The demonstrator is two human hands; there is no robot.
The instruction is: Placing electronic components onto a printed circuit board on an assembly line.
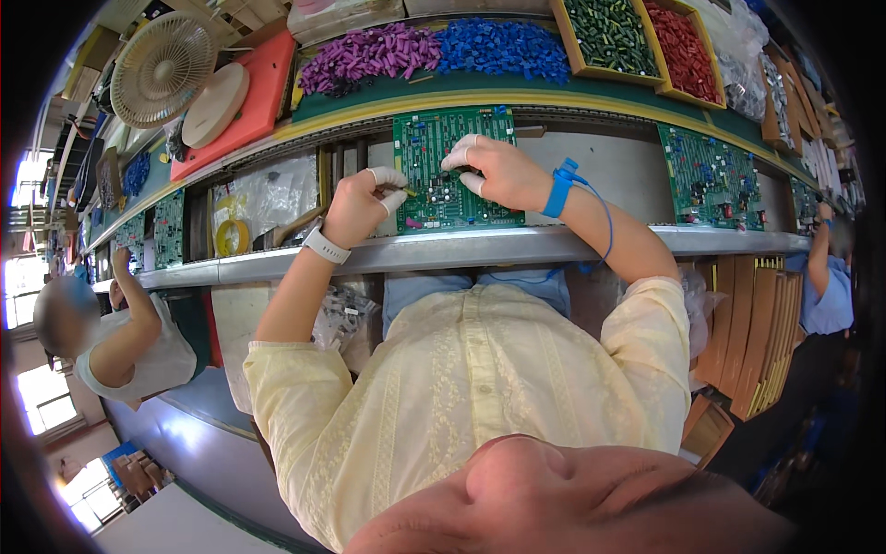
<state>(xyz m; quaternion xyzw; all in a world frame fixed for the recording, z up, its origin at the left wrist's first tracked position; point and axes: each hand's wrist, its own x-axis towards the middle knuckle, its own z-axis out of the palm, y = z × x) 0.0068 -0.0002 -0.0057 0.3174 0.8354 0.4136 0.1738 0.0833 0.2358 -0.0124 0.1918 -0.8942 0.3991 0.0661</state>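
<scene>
A green circuit board point(434, 148) with small parts on it lies on the conveyor line in front of me. My left hand point(362, 203), with white finger cots and a white watch at the wrist, rests at the board's left edge and pinches a small thin component. My right hand point(494, 171), also with finger cots, has its fingertips down on a small part near the board's middle. A blue wrist strap point(558, 189) with a coiled cord sits on my right wrist.
A second green board point(711, 175) lies to the right, more boards point(166, 226) to the left. Behind are piles of purple point(369, 55) and blue point(503, 46) parts, trays of green point(609, 35) and red point(683, 51) parts, and a fan point(161, 69). Co-workers sit left point(129, 342) and right point(826, 277).
</scene>
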